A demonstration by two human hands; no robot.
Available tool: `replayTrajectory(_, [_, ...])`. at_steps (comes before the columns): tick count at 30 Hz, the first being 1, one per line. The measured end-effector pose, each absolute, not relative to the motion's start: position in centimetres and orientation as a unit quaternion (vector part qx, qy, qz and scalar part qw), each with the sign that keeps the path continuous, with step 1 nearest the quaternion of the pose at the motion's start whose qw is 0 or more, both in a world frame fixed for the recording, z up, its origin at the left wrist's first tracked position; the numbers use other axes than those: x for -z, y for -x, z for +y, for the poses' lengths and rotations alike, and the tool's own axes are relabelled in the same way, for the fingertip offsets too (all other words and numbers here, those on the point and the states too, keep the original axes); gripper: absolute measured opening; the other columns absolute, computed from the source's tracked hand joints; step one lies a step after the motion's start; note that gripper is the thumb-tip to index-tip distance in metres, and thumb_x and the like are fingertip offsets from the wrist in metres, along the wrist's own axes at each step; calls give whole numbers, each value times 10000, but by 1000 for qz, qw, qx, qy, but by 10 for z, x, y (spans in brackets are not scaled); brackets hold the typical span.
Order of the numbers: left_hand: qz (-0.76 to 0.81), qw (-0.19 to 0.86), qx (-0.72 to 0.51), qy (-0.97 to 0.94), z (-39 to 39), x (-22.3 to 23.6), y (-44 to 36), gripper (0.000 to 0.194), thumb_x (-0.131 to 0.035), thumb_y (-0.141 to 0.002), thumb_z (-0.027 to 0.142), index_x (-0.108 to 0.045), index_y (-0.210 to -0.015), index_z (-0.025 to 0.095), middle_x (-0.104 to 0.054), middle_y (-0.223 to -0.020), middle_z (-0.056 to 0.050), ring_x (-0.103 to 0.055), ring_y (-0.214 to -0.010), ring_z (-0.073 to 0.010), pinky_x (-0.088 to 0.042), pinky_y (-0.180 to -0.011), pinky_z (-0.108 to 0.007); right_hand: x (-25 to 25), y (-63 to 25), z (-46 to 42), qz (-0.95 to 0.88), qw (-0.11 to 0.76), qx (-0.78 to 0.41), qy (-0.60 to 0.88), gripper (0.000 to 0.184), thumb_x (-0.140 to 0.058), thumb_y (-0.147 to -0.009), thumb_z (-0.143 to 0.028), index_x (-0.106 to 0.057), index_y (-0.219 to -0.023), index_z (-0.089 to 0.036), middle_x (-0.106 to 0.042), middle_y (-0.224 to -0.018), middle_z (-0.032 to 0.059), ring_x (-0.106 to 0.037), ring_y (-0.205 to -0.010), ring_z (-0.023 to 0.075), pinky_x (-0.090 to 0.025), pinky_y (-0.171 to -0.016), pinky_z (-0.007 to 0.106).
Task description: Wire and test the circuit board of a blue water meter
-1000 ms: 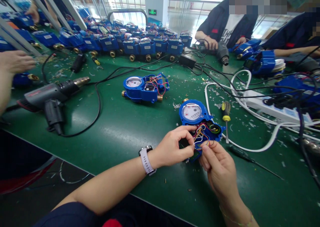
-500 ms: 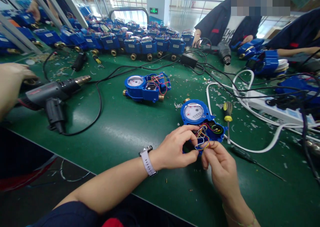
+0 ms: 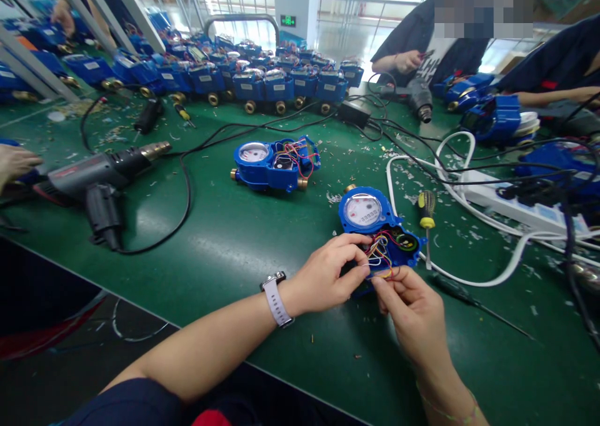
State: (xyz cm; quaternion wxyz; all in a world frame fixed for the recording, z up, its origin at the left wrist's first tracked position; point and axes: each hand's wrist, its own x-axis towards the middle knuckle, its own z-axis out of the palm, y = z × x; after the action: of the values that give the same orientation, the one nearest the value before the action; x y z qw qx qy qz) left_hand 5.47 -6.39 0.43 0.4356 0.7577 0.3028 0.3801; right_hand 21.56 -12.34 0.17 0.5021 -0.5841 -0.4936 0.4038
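A blue water meter point(image 3: 363, 210) with a round white dial lies on the green table in front of me, its lower compartment open. Thin coloured wires point(image 3: 380, 250) spread out of that compartment beside a round black part point(image 3: 405, 241). My left hand point(image 3: 328, 275), with a watch on the wrist, reaches in from the left; its thumb and index finger pinch at a white wire. My right hand point(image 3: 417, 304) grips yellow and red wires between thumb and index finger at the compartment's near edge. The fingertips partly cover the wire ends.
A second open meter point(image 3: 265, 168) sits left of centre. A heat gun point(image 3: 100, 176) lies at left near another person's hand point(image 3: 16, 163). Right of my meter are a yellow-black screwdriver point(image 3: 427, 210), a dark thin-shafted screwdriver point(image 3: 473, 298), white cable and a power strip point(image 3: 510, 204). Many meters line the back.
My left thumb has closed up to its index finger, and my right fingertips have shifted slightly left. A co-worker's hand at the back has risen; the one at far left has drawn back.
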Motion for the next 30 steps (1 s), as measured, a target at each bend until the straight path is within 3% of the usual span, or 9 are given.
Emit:
replayTrajectory(3, [300,449,-383,-750,-63,-5,-55,145,-543,-918,241,-601,-805,169,-619,-1284,-157,-598,-1196,-240,-450,-1037,-412,1,-216,-124,-490,499,-413,583,242,-726,-795,-382,-607,-745,-177,-500,-500,-29,-423,-436,105,-327,-428,217])
replayTrajectory(8, [312,482,-405,-712,-61,-3,-58,103,-690,-830,260,-662,-799,166,-636,-1247,-132,-602,-1186,-241,-441,-1052,-405,5,-216,-123,-498,488,-428,576,278,-704,-825,-416,-604,-747,-169,-490,-502,-29,-418,-439,102,-319,-432,217])
replayTrajectory(14, [322,516,-389,-692,-58,-9,-53,131,-667,-841,227,-648,-734,155,-659,-1234,-133,-627,-1147,-234,-437,-1056,-408,5,-218,-124,-521,470,-427,571,222,-659,-867,-375,-605,-785,-175,-502,-520,-27,-447,-458,114,-354,-452,224])
replayTrajectory(22, [302,503,-385,-712,-56,-10,-51,138,-776,-768,262,-691,-806,161,-660,-1234,-133,-628,-1158,-236,-460,-1040,-386,4,-218,-124,-583,458,-360,566,215,-613,-883,-329,-634,-723,-187,-507,-503,-24,-454,-446,121,-340,-436,236])
replayTrajectory(30, [333,500,-385,-701,-58,-12,-53,115,-663,-816,202,-634,-713,159,-698,-1163,-126,-660,-1078,-218,-482,-991,-362,-1,-215,-122,-617,461,-312,556,185,-585,-877,-258,-669,-724,-195,-543,-497,-32,-491,-424,117,-361,-431,230])
